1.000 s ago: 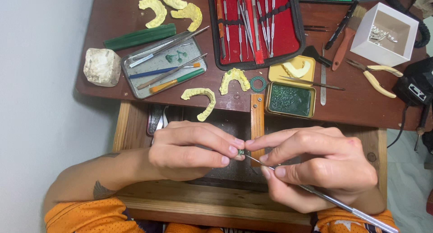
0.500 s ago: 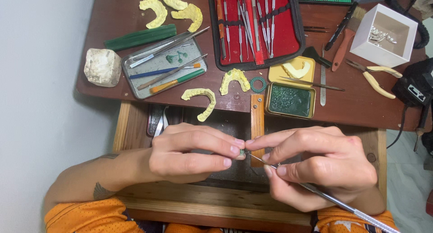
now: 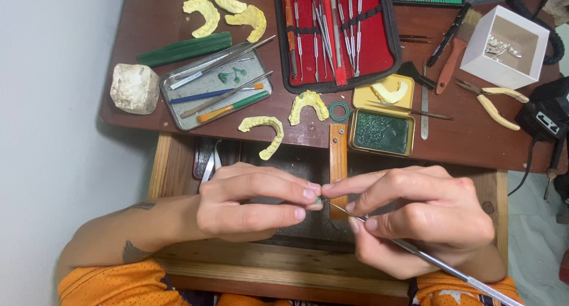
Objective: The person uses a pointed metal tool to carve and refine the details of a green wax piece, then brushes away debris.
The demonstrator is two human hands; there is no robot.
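Left hand (image 3: 252, 202) at 8 o'clock from frame centre, fingers curled, thumb and forefinger pinching small green piece (image 3: 319, 200). Piece mostly hidden between fingertips, shape unclear. Right hand (image 3: 415, 220) at 4 o'clock, closed around thin metal instrument (image 3: 427, 260) in pen grip; tip meets green piece, handle runs toward 5 o'clock. Forefingers of both hands touch over piece. At 12 o'clock from hands: wooden peg (image 3: 338, 163). At 1 o'clock: yellow tin (image 3: 381, 132) of green wax. At 11 o'clock: yellow dental cast (image 3: 265, 131) on brown table (image 3: 148, 33) edge.
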